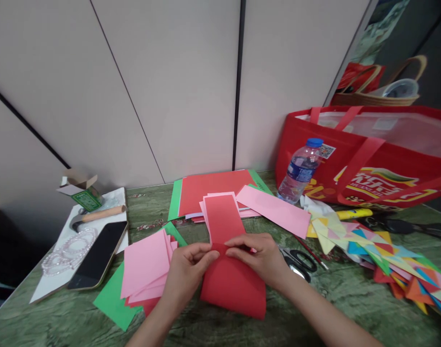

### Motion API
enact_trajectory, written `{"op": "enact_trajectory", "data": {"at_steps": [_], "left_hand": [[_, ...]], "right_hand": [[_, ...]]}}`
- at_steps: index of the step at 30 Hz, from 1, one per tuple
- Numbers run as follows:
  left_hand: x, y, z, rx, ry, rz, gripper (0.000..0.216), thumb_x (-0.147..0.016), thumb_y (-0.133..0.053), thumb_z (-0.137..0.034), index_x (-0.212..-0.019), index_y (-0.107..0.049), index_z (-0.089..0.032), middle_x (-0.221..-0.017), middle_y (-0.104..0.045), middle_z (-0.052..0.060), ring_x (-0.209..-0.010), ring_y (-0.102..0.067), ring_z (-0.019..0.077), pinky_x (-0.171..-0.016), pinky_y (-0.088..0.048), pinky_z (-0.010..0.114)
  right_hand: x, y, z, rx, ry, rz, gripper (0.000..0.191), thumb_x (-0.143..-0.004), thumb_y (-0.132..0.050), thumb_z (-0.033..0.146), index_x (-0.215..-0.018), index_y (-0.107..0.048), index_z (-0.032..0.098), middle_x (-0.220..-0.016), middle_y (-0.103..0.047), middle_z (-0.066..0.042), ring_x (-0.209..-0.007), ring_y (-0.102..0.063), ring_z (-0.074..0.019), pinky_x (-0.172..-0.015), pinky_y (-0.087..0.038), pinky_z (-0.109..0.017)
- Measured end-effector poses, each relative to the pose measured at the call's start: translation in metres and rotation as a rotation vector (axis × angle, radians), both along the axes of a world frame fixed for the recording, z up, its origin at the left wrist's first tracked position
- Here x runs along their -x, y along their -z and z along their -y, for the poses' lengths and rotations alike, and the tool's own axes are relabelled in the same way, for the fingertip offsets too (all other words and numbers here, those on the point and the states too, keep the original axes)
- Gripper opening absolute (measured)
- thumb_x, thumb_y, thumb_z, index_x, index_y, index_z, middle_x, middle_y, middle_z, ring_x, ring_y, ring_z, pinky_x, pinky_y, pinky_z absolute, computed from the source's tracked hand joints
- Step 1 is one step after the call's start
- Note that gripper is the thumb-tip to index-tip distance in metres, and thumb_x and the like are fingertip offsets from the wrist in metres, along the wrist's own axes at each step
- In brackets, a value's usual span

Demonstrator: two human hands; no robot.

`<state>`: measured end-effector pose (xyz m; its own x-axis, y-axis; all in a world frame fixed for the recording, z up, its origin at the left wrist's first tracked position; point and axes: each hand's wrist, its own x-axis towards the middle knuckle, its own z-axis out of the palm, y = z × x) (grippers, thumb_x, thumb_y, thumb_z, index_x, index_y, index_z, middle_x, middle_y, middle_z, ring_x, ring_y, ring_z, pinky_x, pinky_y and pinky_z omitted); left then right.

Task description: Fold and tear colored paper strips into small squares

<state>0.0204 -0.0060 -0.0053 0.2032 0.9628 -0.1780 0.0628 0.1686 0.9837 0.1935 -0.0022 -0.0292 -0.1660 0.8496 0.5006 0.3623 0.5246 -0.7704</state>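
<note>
Between my two hands is a red paper strip (235,286), its near part curving toward me over the table. My left hand (189,267) pinches its left edge between thumb and fingers. Opposite it, my right hand (258,255) pinches the right edge the same way. Just beyond lies a stack of cut strips with a red strip (224,217) on top and pink ones under it. Left of my left hand is a pile of pink paper pieces (146,262) over green paper (119,299). Scissors (298,262), partly hidden by my right arm, lie beside a pencil (314,253).
Red and green sheets (213,190) lie against the wall, a pink strip (274,209) beside them. At right stand a water bottle (300,171) and a red bag (350,159), near folded colored paper (394,255). A phone (99,255), hammer (101,214) and small box (85,193) are left.
</note>
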Motion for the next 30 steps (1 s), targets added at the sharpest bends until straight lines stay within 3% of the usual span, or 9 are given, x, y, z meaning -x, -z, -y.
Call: {"op": "enact_trajectory", "data": {"at_steps": [13, 30], "left_hand": [[-0.002, -0.0005, 0.0004, 0.059, -0.018, 0.02, 0.019, -0.061, -0.07, -0.032, -0.066, -0.067, -0.014, -0.062, -0.069, 0.004, -0.057, -0.059, 0.0154, -0.052, -0.044, 0.022], [-0.0003, -0.0022, 0.0017, -0.037, -0.073, -0.034, 0.019, -0.064, -0.068, -0.033, -0.063, -0.068, -0.014, -0.056, -0.066, 0.002, -0.05, -0.054, 0.0119, -0.044, -0.039, 0.018]], "right_hand": [[-0.0027, -0.0008, -0.0007, 0.0, -0.039, 0.019, 0.012, -0.077, -0.061, 0.029, -0.075, -0.07, 0.021, -0.067, -0.071, 0.0, -0.057, -0.064, -0.0123, -0.055, -0.048, -0.02], [-0.0024, -0.0022, -0.0002, 0.03, -0.034, 0.024, 0.01, -0.075, -0.062, 0.028, -0.079, -0.07, 0.023, -0.072, -0.072, 0.0, -0.063, -0.066, -0.0139, -0.059, -0.05, -0.022]]}}
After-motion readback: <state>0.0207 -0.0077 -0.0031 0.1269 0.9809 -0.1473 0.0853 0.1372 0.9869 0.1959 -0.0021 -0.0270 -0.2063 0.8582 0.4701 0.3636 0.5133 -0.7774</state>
